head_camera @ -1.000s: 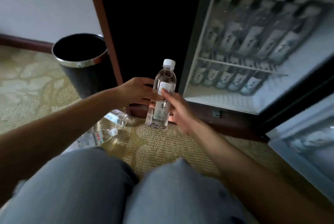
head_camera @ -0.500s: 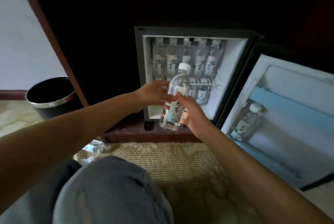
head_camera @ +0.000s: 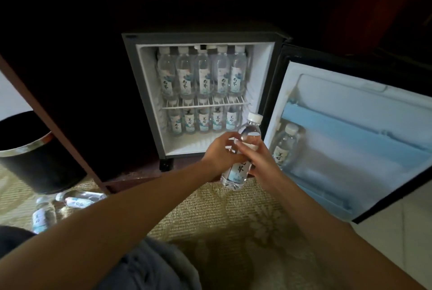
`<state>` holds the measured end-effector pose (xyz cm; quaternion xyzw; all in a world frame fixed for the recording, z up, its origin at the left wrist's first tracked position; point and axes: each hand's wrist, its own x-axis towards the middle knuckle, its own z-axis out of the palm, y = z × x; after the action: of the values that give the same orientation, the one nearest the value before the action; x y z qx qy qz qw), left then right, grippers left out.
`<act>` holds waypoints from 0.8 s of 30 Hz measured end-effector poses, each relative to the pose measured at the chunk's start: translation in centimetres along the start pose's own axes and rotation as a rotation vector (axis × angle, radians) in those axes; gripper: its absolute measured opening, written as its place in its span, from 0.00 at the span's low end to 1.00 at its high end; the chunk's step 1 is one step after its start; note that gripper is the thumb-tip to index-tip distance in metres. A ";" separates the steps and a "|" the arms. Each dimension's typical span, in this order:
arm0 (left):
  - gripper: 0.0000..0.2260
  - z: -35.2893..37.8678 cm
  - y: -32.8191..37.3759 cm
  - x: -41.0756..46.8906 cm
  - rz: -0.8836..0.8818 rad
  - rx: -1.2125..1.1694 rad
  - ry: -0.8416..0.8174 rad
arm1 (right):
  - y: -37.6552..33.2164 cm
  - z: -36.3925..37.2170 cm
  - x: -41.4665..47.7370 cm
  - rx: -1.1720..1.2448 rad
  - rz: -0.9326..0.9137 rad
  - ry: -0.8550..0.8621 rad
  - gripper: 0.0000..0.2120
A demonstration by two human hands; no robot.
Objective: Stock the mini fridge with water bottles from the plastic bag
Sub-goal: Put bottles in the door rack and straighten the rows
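I see both hands, the left hand (head_camera: 219, 154) and the right hand (head_camera: 254, 158), clasping one water bottle (head_camera: 243, 154) upright before the open mini fridge (head_camera: 149, 93). Both shelves look full, so pushing it in could topple the standing bottles; the door shelf (head_camera: 327, 179) has room.

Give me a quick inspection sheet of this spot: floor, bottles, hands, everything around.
Surface: patterned carpet.
Job's things: mini fridge open, both shelves lined with bottles; one door bottle in the door rack; held bottle upright; loose bottles on the floor.
Clutter: nothing seen.
Hands: left hand and right hand both grip the held bottle.
Cables: nothing seen.
Surroundings: black bin, dark cabinet.
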<state>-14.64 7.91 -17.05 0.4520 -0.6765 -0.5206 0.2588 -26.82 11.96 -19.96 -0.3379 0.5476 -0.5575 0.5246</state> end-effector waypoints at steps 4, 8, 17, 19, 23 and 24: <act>0.24 1.7 -1.0 -0.1 -0.013 -0.028 -0.039 | 1.0 -1.4 -0.6 -0.041 -0.008 0.032 0.19; 0.25 2.7 -1.5 -0.2 -0.015 0.013 -0.045 | 1.8 -2.3 -1.1 -0.037 -0.014 0.068 0.19; 0.22 9.0 -1.8 0.0 -0.130 0.080 0.003 | 2.3 -7.3 -2.6 -0.151 -0.110 0.353 0.25; 0.22 10.7 -1.9 0.5 -0.258 -0.061 -0.050 | 2.1 -9.0 -3.1 -0.194 -0.130 0.394 0.23; 0.23 13.6 -2.0 1.4 -0.462 -0.364 -0.155 | 2.4 -12.5 -3.3 -0.264 -0.141 0.470 0.25; 0.22 14.2 -1.9 1.6 -0.482 -0.399 -0.162 | 2.5 -13.2 -3.2 -0.281 -0.147 0.486 0.26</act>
<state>-26.36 13.04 -23.64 0.4964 -0.4530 -0.7237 0.1571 -38.15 18.77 -24.04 -0.3025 0.7032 -0.5772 0.2843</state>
